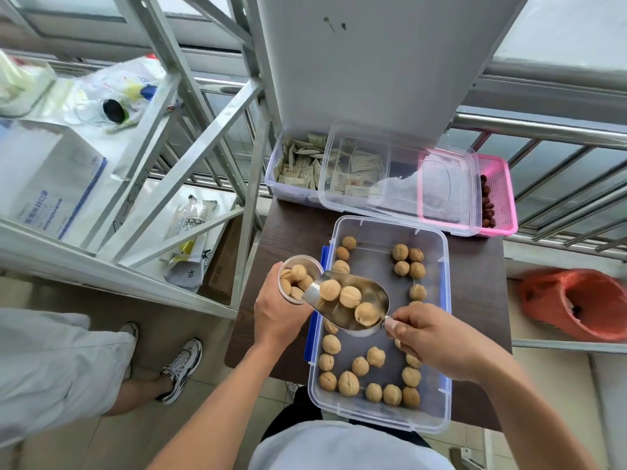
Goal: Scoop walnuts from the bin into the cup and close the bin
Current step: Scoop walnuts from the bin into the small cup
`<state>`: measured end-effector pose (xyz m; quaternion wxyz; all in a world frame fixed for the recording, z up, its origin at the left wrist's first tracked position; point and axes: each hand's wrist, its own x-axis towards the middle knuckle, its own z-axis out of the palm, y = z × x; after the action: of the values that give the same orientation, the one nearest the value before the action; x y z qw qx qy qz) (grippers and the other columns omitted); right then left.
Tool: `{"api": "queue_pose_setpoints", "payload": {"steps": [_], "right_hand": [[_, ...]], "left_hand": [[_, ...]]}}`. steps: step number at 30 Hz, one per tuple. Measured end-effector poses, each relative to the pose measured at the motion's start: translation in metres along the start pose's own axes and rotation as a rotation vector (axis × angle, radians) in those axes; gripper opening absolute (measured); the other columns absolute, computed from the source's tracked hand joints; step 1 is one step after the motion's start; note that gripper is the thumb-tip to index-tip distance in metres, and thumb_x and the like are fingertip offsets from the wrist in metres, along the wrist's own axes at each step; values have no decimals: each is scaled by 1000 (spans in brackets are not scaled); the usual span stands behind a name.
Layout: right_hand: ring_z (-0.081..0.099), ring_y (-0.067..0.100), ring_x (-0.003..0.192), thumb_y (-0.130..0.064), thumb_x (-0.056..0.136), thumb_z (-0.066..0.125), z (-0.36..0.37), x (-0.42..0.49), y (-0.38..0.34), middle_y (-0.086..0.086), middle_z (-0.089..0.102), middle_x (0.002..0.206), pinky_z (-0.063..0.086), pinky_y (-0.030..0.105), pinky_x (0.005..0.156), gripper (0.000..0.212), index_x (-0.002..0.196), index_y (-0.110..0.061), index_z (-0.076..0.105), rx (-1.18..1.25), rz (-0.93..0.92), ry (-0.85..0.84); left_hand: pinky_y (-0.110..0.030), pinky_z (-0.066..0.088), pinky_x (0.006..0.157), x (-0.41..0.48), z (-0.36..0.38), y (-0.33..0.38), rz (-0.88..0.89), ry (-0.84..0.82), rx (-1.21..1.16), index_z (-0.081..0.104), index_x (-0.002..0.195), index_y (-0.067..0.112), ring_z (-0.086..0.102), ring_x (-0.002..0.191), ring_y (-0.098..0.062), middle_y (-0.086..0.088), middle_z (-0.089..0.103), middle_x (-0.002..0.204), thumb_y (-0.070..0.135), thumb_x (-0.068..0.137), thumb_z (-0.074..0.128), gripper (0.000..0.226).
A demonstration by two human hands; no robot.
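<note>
A clear plastic bin (437,334) with blue latches stands open on a dark table, with several walnuts (348,383) scattered on its floor. My left hand (276,310) holds a clear cup (288,295) at the bin's left edge; several walnuts lie in the cup. My right hand (431,337) grips the handle of a metal scoop (339,315) over the bin. Three walnuts sit in the scoop, and its tip rests at the cup's rim. The bin's clear lid (397,181) lies on the containers behind it.
Behind the bin stand a clear box of small packets (298,164) and a pink basket with red dates (498,198). A metal shelving rack (190,137) stands left, and another person's legs (101,361) are on the floor there. An orange bag (573,303) sits right.
</note>
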<state>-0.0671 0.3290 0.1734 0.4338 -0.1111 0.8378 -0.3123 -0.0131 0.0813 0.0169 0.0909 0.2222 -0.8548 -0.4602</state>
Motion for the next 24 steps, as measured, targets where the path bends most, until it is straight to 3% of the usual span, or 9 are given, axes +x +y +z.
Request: {"api": "queue_pose_setpoints", "payload": {"steps": [6,12,17,21,24], "right_hand": [[38,14,54,-41,103,45,0,1,-21,-2,47,60,34,31,56,44,67,-16,48,-131,67,18],[34,17,55,-41,102,47,-3,-3,-16,-1,40,58,32,35,57,44,65,-16,45,-105,65,-12],[34,17,57,-39,102,49,-10,-4,3,-1,40,59,31,34,59,44,80,-1,54,55,95,48],[31,12,44,-34,103,48,-12,9,32,-6,38,48,29,29,53,45,85,6,59,131,220,185],[34,13,42,-31,102,49,-6,22,55,-7,42,45,29,28,52,44,89,8,64,115,347,208]], "left_hand": [[-20,53,78,2,-1,1,-12,-23,18,55,114,48,67,95,0,21,68,101,39,74,85,51],[-6,46,74,2,-2,-1,-19,-24,-23,57,115,46,66,96,0,20,68,102,37,72,88,54],[-20,50,95,3,-4,-7,-86,20,-23,56,138,33,62,110,-1,17,66,123,39,62,97,86],[-18,49,92,6,-5,-7,-121,66,-26,54,136,37,60,108,1,23,60,116,36,61,100,88],[-20,48,92,10,-6,-5,-182,151,-44,55,138,34,63,112,-9,21,61,116,37,60,101,90]]}}
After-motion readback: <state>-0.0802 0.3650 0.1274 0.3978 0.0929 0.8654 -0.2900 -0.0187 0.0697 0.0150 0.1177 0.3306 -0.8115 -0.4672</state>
